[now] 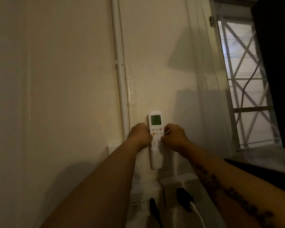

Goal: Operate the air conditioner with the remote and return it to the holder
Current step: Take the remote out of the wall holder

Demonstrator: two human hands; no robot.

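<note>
A white remote (155,122) with a lit green screen stands upright against the cream wall, its lower part inside a white wall holder (156,159). My left hand (140,135) grips the remote's left edge. My right hand (174,137) pinches its right edge at the button rows. Both hands cover the remote's lower buttons. The air conditioner is out of view.
A white pipe (120,71) runs down the wall left of the remote. Below the holder are white sockets with black plugs (184,201) and a white cable (198,216). A barred window (243,83) and a dark curtain (276,71) are on the right.
</note>
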